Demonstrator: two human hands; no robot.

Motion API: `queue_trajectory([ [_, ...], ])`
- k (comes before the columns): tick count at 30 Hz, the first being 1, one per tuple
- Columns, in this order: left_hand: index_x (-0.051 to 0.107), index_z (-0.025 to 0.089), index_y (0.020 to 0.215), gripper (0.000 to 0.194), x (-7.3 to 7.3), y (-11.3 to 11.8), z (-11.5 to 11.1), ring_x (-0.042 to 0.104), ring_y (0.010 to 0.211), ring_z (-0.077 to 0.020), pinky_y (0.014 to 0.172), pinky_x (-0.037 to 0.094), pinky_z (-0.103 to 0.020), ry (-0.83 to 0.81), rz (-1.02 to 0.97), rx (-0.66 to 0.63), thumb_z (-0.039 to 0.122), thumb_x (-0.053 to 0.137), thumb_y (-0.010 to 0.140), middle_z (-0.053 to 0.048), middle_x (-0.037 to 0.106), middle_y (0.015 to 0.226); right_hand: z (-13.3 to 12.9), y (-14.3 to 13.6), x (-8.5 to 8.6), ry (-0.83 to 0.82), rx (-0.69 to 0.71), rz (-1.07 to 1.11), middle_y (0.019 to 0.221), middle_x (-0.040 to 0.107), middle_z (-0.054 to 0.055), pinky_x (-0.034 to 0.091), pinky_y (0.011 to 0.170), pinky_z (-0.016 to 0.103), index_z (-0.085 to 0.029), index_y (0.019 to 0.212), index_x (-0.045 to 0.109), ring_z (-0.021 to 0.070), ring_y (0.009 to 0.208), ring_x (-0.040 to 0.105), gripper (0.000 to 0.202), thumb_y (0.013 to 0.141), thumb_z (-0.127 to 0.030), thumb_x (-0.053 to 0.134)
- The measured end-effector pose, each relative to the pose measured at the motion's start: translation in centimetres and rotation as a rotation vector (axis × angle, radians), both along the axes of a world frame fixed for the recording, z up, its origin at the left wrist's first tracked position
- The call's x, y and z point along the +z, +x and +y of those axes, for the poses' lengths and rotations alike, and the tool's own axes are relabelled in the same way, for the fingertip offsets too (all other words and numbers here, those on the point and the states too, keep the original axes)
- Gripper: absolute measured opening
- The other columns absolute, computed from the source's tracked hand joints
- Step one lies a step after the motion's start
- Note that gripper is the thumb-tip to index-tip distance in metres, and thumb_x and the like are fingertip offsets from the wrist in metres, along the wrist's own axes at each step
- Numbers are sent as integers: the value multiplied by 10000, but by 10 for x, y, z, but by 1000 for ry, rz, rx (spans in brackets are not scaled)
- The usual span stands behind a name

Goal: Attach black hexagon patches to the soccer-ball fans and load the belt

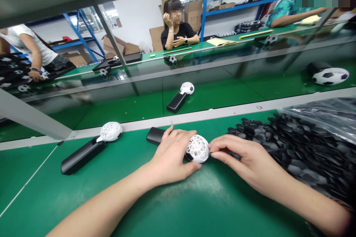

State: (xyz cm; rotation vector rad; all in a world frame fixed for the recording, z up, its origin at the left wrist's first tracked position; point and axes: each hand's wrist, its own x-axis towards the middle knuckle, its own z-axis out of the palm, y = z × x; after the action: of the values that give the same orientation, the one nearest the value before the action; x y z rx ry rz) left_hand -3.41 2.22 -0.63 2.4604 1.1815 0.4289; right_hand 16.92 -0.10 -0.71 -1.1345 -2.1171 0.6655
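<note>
Centrally, a black-handled soccer-ball device lies on the green counter, its white lattice head facing up. The left hand clasps it, fingers over the far side and thumb on the near. The right hand has thumb and forefinger pinched together at the head's right edge; whatever is between them is too small to tell. Nearby on the right lies a heap of black pieces; well left, a second device. Beyond the pale rail lies another device.

A white ball with a web-like lattice and black patches; its handle is plain black. The bench is green, the loose pieces black and dark grey, the shelf frame bright blue.
</note>
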Motion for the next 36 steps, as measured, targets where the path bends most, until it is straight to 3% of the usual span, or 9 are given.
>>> queue_trajectory([
  [5, 378, 207, 1264, 686, 1, -3, 2, 434, 1163, -249, 1077, 138, -518, -9, 2, -49, 399, 673, 675, -67, 537, 1221, -2, 2, 3, -102, -53, -10, 753, 633, -5, 450, 625, 271, -226, 767, 587, 160, 687, 586, 109, 842, -264, 518],
  [10, 385, 210, 1263, 692, 1, -3, 1, 438, 1160, -252, 1078, 133, -518, -10, -1, -53, 412, 677, 669, -65, 538, 1221, -2, 0, 2, -174, -13, 70, 799, 612, 0, 441, 685, 276, -235, 749, 612, 162, 750, 570, 105, 827, -254, 545],
  [15, 426, 201, 1233, 724, 1, 1, 0, 459, 1135, -262, 1075, 142, -518, -22, -44, -4, 554, 649, 642, -74, 552, 1201, 1, -7, -8, -188, -46, 140, 819, 535, 11, 431, 698, 282, -230, 743, 623, 160, 782, 522, 67, 797, -242, 587],
  [19, 470, 207, 1199, 608, 1, 5, -1, 483, 1109, -237, 1085, 139, -492, -23, -56, 44, 477, 633, 679, -56, 579, 1157, 2, -9, -15, -193, -68, 150, 872, 499, 14, 424, 707, 288, -226, 739, 593, 160, 801, 499, 57, 795, -237, 584],
  [23, 488, 211, 1187, 593, 0, 8, -4, 472, 1123, -235, 1092, 132, -480, -29, -63, 80, 383, 652, 645, -50, 580, 1159, 2, -11, -13, -183, -53, 167, 967, 491, 16, 394, 833, 309, -231, 731, 579, 172, 926, 493, 62, 792, -221, 587],
  [30, 523, 206, 1154, 585, -1, 10, -3, 488, 1102, -231, 1101, 118, -460, -40, -102, 104, 388, 667, 618, -46, 599, 1120, 4, -11, -9, -208, -29, 179, 1023, 490, 8, 347, 913, 314, -236, 717, 573, 172, 1011, 478, 77, 780, -200, 600],
  [36, 554, 195, 1089, 534, -2, 14, -4, 531, 1019, -222, 1073, 189, -457, -43, -137, 145, 375, 689, 605, -40, 623, 1055, 5, -14, -11, -244, -60, 235, 996, 531, 17, 414, 810, 324, -221, 724, 491, 178, 938, 510, 123, 750, -199, 609],
])
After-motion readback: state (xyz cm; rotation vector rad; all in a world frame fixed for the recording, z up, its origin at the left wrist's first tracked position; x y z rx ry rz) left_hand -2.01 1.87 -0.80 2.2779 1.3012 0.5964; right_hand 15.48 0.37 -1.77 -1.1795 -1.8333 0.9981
